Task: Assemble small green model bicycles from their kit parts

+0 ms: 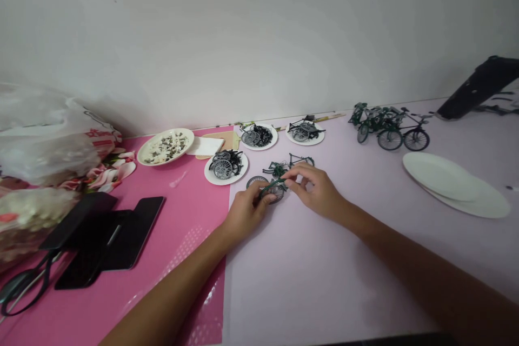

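Between my hands is a small green model bicycle part [272, 186], apparently a frame or mudguard piece with a spoked wheel by it. My left hand [248, 211] pinches its left end between thumb and fingers. The fingertips of my right hand [318, 190] close on its right end. Just beyond my fingers lie loose green bicycle parts [277, 169], a dark bicycle frame [300, 160] and a loose grey wheel [256, 181]. My fingers partly hide how these pieces join.
Small plates of wheels and black parts [226, 166] stand behind my hands. Several model bicycles [391, 128] stand at the back right, near stacked white plates [441, 175]. On the left are a bowl of small pieces [166, 147], black phones [133, 232] and plastic bags [44, 135].
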{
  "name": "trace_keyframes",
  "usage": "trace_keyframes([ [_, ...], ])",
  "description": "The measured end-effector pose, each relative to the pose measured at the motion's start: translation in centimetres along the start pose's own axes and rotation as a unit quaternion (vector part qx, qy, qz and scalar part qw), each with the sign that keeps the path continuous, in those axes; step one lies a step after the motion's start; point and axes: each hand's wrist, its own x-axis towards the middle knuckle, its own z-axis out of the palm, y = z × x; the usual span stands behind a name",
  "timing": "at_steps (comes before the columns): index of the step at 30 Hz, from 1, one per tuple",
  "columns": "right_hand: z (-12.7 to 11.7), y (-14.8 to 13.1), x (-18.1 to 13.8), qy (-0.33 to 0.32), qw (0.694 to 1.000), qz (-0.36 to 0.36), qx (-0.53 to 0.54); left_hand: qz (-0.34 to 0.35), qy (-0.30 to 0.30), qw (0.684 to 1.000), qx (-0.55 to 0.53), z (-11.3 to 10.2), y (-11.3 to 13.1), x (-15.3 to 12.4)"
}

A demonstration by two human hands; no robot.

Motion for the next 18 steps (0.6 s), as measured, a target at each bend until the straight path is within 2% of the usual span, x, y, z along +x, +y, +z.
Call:
trace_keyframes([
  [8, 0.39, 0.43, -0.3, -0.022, 1.0, 0.011, -0.019, -0.001, 0.024, 1.0, -0.018, 0.19, -0.19, -0.01],
  [18, 0.63, 0.69, -0.49, -0.047, 0.998, 0.044, -0.009, 0.012, 0.023, 0.999, -0.021, 0.14, -0.04, -0.21],
])
